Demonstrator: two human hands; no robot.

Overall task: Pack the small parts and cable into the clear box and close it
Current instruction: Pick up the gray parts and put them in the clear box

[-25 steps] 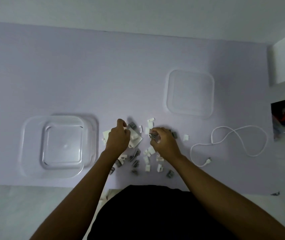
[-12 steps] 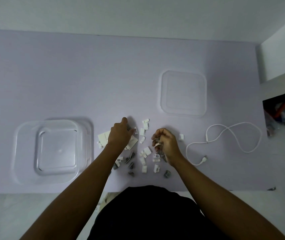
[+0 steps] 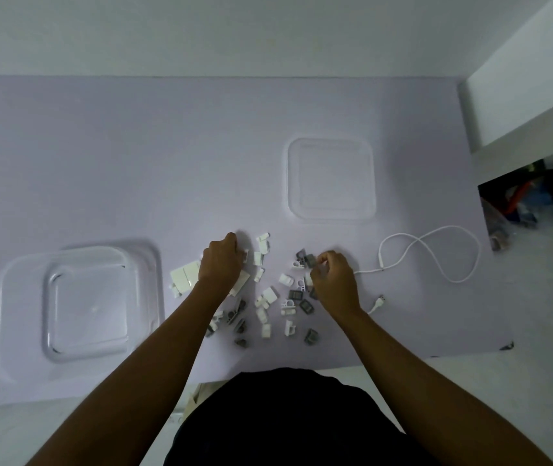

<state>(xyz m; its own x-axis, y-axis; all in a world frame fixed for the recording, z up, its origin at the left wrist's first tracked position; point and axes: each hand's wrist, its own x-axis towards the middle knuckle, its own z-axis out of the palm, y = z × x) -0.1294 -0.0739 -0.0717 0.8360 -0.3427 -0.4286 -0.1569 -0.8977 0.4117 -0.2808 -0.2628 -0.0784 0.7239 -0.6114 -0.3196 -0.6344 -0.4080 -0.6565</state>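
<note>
On the left of the counter [image 3: 100,146] we see one clear box [image 3: 83,307], and nothing lies in it yet, so we judge the packing has hardly started. Next comes the left hand [image 3: 221,264], its fingers curled down on some white pieces; whether it grips any we cannot tell. Between the two hands the small parts [image 3: 268,297] lie scattered in front of the person, white and grey. We count about thirty, with some hidden under the hands. One lid [image 3: 330,179] lies flat further back, well apart from the box. The right hand [image 3: 333,277] has its fingers drawn together and pinches a part near the grey ones. One white cable [image 3: 429,253] lies loose on the right. All of this must still go in, and then the lid goes on.
</note>
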